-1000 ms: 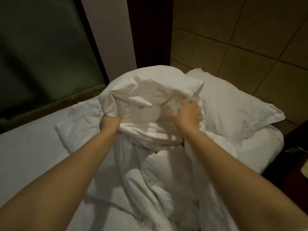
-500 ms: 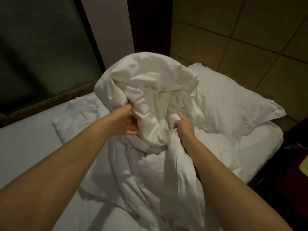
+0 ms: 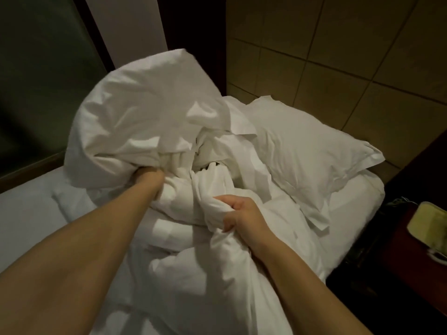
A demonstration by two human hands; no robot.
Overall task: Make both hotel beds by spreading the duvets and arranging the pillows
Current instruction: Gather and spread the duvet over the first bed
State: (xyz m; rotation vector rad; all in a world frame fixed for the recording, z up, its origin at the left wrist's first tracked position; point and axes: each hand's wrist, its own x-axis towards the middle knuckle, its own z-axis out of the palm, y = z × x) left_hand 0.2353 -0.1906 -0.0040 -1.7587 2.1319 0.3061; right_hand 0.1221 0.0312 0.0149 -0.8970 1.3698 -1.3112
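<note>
While the duvet is bunched: spreading is the step in hand, and I'd judge it barely begun. It sits in a heap at the head end of the bed, its upper bulk lifted off the sheet.
Left hand: arm stretched forward, fist driven into the raised folds and clenched on a handful; fingertips hidden in cloth.
Right hand: lower and nearer, knuckles up, fingers curled tight round a twisted rope of duvet.
Pillow: lying at the bed's head-right corner, duvet overlapping its near edge.
Next move: likely calls for finding an edge or corner, then shaking the bundle open toward the foot.
</note>
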